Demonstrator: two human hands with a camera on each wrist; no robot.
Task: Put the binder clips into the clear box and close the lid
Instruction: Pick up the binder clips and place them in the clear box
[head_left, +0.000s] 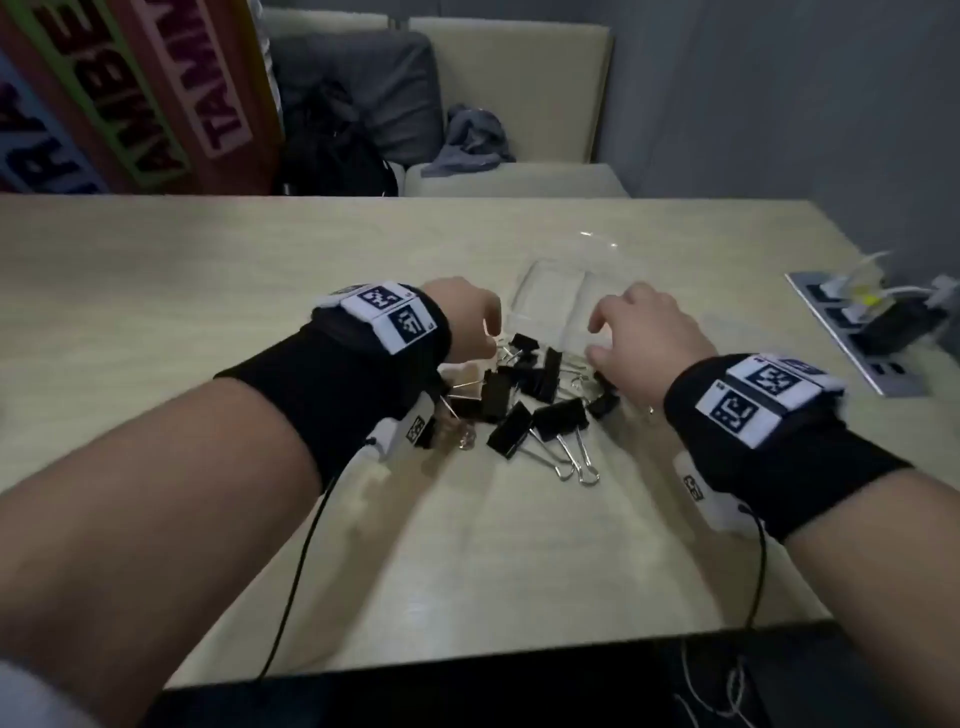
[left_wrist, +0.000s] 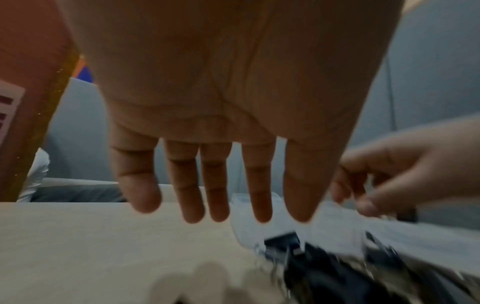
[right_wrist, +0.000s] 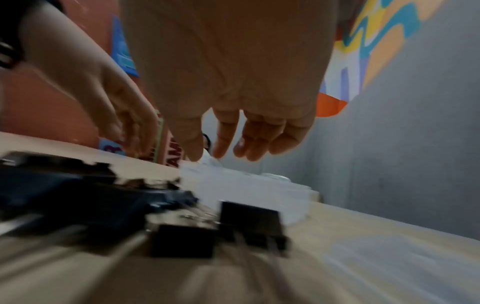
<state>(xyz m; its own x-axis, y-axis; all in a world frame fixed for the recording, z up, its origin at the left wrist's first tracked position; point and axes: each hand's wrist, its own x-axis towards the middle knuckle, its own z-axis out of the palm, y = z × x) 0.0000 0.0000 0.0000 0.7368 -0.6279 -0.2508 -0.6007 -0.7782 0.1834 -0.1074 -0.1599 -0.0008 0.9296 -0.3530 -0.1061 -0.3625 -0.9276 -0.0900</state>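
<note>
The black metal binder clips with silver wire handles (head_left: 530, 395) lie in a loose heap on the pale wooden table (head_left: 208, 260), directly between the two hands and just on the person's side of the fingertips. Beyond the heap, touching its far edge, sits the clear plastic box (head_left: 558, 299) with its transparent lid (head_left: 597, 247) lying open behind it; the box looks empty, though its glassy walls make that hard to confirm. The left hand (head_left: 465, 317) hovers at the heap's left edge with fingers straight and slightly spread, holding nothing. The right hand (head_left: 644, 332) hovers at the right edge, fingers relaxed and a little curved, also holding nothing. The step in hand appears to be gathering the clips. Cupping both hands inward to scoop several at once would probably go fastest, but the wire handles are tangled, so lifting slowly and low over the box rim should keep strays from dropping. The light box may slide if nudged.
</note>
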